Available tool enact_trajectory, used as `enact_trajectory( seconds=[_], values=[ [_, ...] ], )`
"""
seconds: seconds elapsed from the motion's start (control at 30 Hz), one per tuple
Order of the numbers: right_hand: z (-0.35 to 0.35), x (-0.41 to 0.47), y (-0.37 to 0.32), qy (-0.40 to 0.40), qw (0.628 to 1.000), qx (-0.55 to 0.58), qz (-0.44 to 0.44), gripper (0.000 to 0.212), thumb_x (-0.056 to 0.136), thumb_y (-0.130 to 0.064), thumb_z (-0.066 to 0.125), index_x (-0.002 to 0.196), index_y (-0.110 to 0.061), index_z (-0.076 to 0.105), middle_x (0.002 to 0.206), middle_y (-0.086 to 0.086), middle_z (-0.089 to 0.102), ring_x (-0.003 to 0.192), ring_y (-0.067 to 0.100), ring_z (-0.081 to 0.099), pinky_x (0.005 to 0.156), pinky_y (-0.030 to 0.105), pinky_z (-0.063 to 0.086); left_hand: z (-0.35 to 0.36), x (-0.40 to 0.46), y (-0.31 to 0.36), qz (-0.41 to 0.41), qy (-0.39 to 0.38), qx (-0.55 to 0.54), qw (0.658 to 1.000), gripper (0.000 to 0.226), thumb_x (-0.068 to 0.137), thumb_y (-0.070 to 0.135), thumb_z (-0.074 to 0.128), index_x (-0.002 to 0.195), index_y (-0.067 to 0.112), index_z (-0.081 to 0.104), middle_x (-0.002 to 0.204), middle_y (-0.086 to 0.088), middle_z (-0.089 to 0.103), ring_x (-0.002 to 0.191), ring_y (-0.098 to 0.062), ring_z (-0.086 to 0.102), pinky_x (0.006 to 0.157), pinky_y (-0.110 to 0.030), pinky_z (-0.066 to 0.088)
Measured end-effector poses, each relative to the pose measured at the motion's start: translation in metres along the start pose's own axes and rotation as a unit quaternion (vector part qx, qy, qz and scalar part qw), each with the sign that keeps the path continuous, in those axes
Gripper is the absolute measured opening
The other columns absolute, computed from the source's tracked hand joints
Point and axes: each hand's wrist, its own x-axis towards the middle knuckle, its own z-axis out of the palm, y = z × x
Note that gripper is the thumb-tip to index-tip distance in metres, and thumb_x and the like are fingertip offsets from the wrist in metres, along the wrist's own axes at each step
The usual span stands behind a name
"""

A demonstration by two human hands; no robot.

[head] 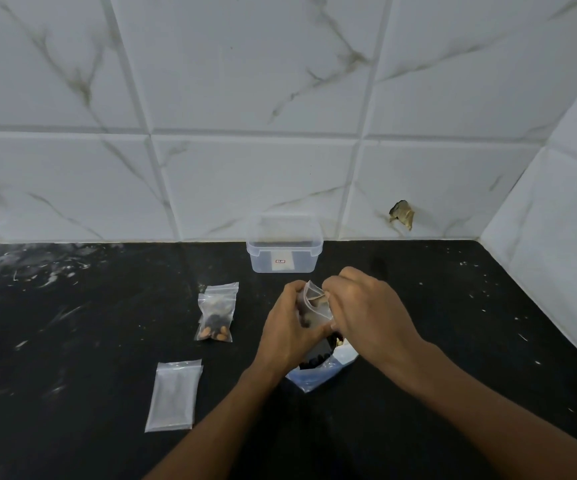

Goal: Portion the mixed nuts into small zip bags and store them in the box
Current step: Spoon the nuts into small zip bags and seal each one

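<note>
Left hand (289,327) gripped a small zip bag (314,306), upright over the nut pouch (318,370). Right hand (363,306) pinched at the bag's open top. Filled bag (216,315) and empty bags (174,394) lay left on the counter (453,323). Box (284,249) stood open by the wall.

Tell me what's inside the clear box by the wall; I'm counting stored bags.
Through the box wall only a white label shows; no nut bags are visible inside. One filled bag lies on the counter outside it.
</note>
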Motion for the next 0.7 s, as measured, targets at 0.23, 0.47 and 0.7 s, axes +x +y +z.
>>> enact_trajectory(
  seconds=[0.23,0.47,0.7],
  values=[
    [-0.005,0.002,-0.001,-0.027,0.999,0.012,-0.027,0.008,0.089,-0.012,0.063,0.093,-0.013,0.069,0.082,0.0,0.058,0.064,0.012,0.052,0.058,0.024,0.042,0.002,0.002,-0.007,0.0,0.029,-0.023,0.999,0.053,0.071,0.043,0.078,0.114,0.038,0.047,0.105,0.01,0.066,0.096,-0.003,0.066,0.085,-0.034,0.058],
    [-0.038,0.005,0.028,0.096,0.976,0.153,0.125,0.013,0.091,-0.013,0.062,0.091,-0.017,0.074,0.064,-0.009,0.061,0.057,0.004,0.058,0.056,0.013,0.044,-0.023,-0.002,-0.017,0.0,0.055,-0.042,0.998,0.05,0.081,0.036,0.079,0.115,0.045,0.044,0.111,0.018,0.061,0.101,0.011,0.058,0.081,-0.018,0.05],
    [0.049,-0.022,0.061,-0.029,0.964,0.126,0.23,0.017,0.092,-0.012,0.059,0.081,-0.016,0.071,0.068,-0.004,0.066,0.06,0.006,0.063,0.061,0.028,0.056,-0.037,-0.015,-0.037,-0.016,0.048,-0.059,0.997,0.068,0.068,0.065,0.072,0.127,0.05,0.042,0.121,0.021,0.059,0.112,0.007,0.057,0.092,-0.021,0.05]
  ],
)
